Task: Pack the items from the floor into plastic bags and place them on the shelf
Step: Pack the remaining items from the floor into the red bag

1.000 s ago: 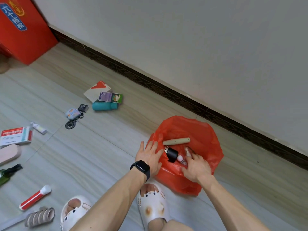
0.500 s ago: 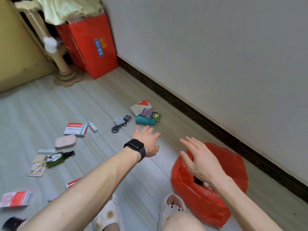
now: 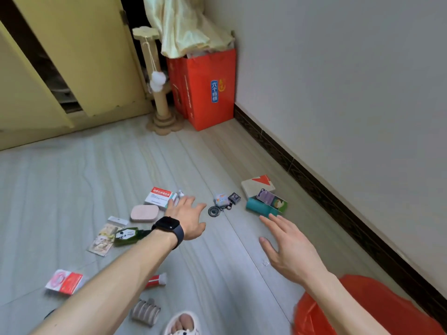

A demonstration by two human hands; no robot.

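1. The left hand (image 3: 187, 217) and right hand (image 3: 290, 250) hover over the grey floor (image 3: 72, 189), fingers spread, holding nothing.
2. A crumpled red plastic bag (image 3: 375, 308) lies near the right arm. A teal cylinder (image 3: 257, 206), keychain cluster (image 3: 223, 204) and pink oval case (image 3: 144, 213) lie ahead.
3. A red paper carrier (image 3: 205, 105) bears a blue label with Chinese characters.

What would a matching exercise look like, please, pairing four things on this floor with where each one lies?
Things:
1 green bottle
2 teal cylinder
3 red plastic bag
4 key ring bundle

Places:
A lower right corner of the view
B just past the fingertips of the right hand
C just past the fingertips of the left hand
D beside the left wrist, its neck hidden behind it

Pairs: 1-D, 2-B, 3-A, 4-C
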